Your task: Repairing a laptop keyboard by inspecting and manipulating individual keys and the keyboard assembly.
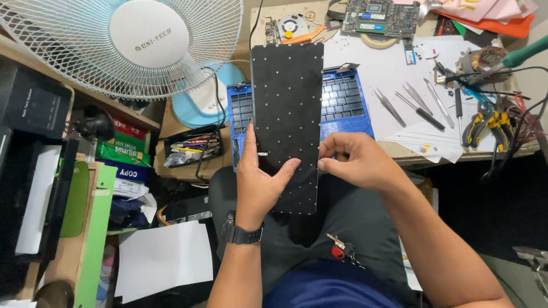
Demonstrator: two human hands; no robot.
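black keyboard backplate (287, 108) held upright over the lap, long side running away from the body, dotted all over with tiny pale rivets. left hand (260, 179) flat against its lower left, fingers spread on the face, thumb (285, 169) pressing across the front, gripping the plate. right hand (354, 159) closed in a pinch on the right edge, fingertips (326, 164) nipping the rim. black wristwatch (242, 232) on the left wrist.

directly behind, half hidden by the plate: blue laptop keyboard frame (345, 102) lying on the desk (399, 154), empty key grid showing on both sides. plate blocking the whole middle of it.

further out on white paper sheets (377, 68): three tweezers (399, 105) in a loose row, one slim screwdriver beside them. one pair of yellow-handled pliers (485, 125) near the right edge. green soldering iron handle (522, 55) poking in from the right. one green circuit board (379, 17) at the far end, one small round cooling fan (292, 24) just left of it.

off to the left: one big white desk fan (131, 43), one black tray of pens (191, 147) below it, stacked paper boxes (123, 157) on a shelf. down in the lap: bunch of keys with a red fob (341, 250).
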